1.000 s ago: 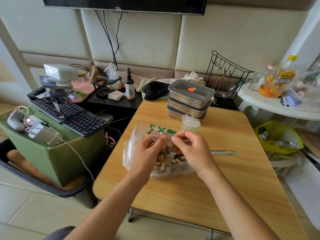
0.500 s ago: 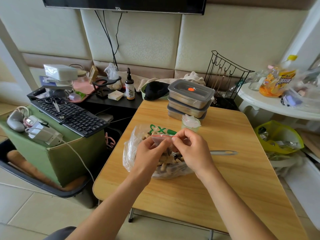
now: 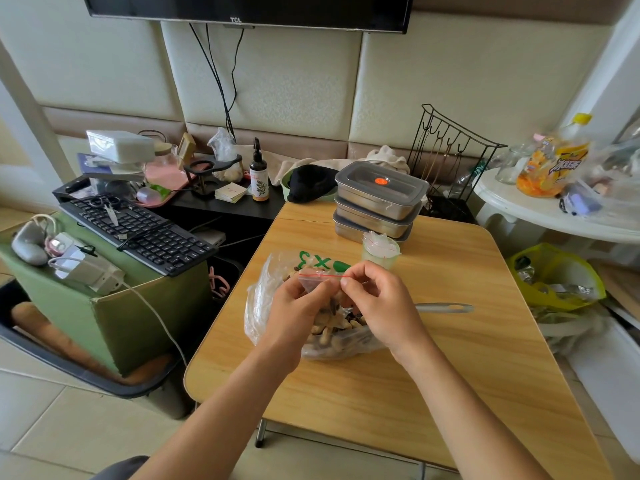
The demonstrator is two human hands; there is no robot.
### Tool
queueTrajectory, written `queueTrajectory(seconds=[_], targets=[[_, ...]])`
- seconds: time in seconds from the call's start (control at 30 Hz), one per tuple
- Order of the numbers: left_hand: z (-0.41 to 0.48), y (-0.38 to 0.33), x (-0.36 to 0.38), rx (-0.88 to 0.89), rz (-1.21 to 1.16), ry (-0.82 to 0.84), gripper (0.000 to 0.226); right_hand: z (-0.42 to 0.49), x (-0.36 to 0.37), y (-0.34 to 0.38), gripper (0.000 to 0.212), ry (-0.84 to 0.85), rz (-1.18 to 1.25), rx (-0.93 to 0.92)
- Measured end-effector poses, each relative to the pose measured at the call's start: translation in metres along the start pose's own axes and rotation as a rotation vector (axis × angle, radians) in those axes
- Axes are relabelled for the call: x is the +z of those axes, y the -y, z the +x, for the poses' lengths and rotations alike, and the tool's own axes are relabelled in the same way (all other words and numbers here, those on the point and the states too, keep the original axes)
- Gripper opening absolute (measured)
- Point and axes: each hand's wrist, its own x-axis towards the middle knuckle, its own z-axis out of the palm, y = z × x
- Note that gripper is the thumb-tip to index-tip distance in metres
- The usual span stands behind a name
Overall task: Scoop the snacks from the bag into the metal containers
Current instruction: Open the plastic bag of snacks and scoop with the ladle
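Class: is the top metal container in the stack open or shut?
Shut: a grey lid with an orange dot covers the top rectangular metal container.

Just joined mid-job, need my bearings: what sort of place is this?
Probably a lived-in room at home: a wall-mounted TV over padded wall panels, a small wooden table, and a keyboard among household clutter beside it.

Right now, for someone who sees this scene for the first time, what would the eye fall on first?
The left hand and right hand, over the wooden table, both pinch the red-striped top of a small clear bag, above a larger bag of snacks. Behind them stand three stacked metal containers, lids on, the top lid with an orange dot.
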Motion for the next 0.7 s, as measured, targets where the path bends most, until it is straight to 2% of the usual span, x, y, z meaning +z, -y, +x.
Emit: queueTrajectory(seconds=[0.13,0.4,0.6,0.7], targets=[[-0.0015,-0.0024,-0.0012,-0.003,0.050,0.016,0.018,0.0010,-0.0033,-0.0006,0.007,0.032,0.050,0.057],[-0.0005,-0.0043,-0.0059,-0.020,0.048,-0.012,0.018,0.0039,-0.0030,-0.0064,0.012,-0.006,-0.012,0.096],[0.0001,-0.0023,-0.0069,-0.037,0.055,-0.009,0.031,0.0027,-0.0038,-0.0054,0.009,0.026,0.028,0.118],[0.0004,-0.0021,-0.0074,-0.032,0.056,-0.013,0.026,0.0028,-0.0054,-0.0044,0.006,0.029,0.022,0.115]])
